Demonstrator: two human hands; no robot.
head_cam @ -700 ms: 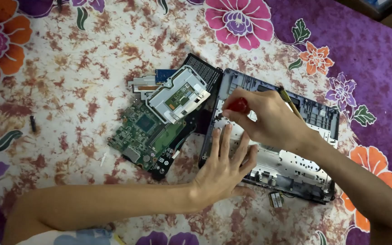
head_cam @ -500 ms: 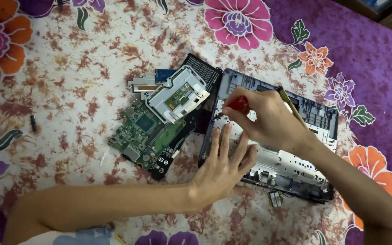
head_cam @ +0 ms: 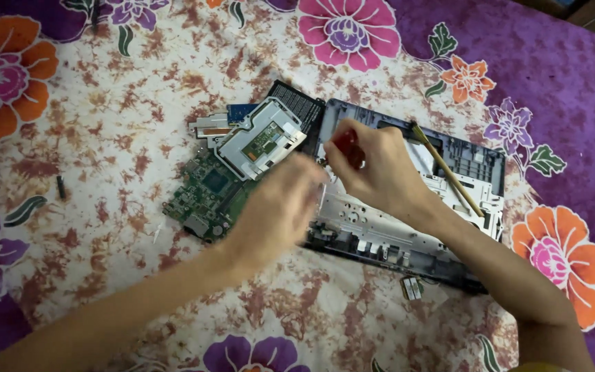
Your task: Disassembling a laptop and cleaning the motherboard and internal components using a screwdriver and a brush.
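My right hand grips a red-handled screwdriver over the left end of an opened dark laptop base. My left hand is blurred with motion and hovers between the laptop base and a green circuit board, holding nothing that I can see. A silver metal drive caddy lies on top of the circuit board, with a black flat part behind it. A thin brush with a tan stick lies across the laptop base.
Everything rests on a floral cloth with purple, pink and orange flowers. A small black piece lies at the left. A small connector part sits in front of the laptop base.
My left hand has lifted off the laptop base and swung left towards the circuit board. The right hand stays with the screwdriver at the same spot.
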